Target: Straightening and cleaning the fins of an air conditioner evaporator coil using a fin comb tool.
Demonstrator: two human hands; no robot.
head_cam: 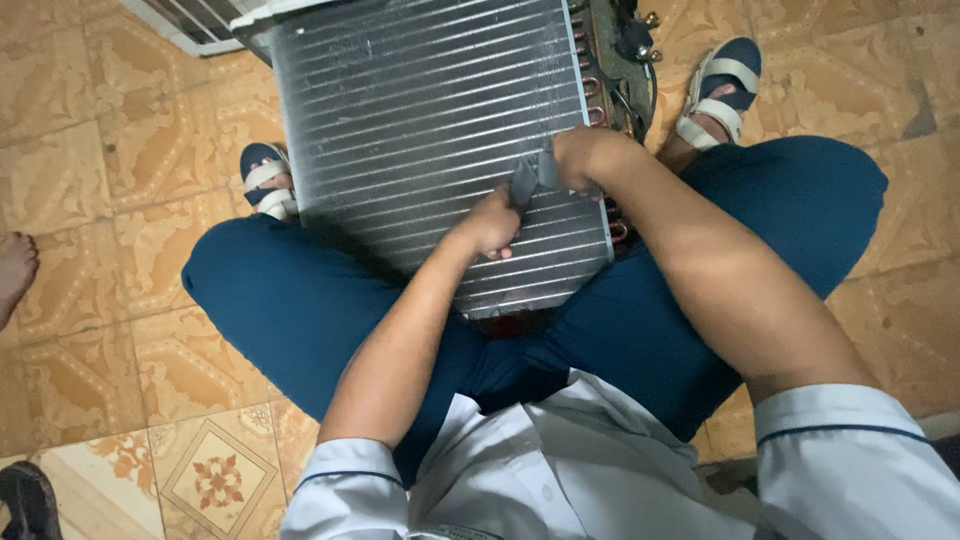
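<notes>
While the person sits on the tiled floor (90, 330) with knees apart, one finned coil (430, 130) leans between the legs, under both hands. The left hand (490, 225) and right hand (580, 158) each have fingers clenched on one small grey tool (530, 178) pressed to the fins. Just beyond the right fingers is a row of copper tube bends (597, 90). Farther out are two sandalled feet, one on each side of the coil.
</notes>
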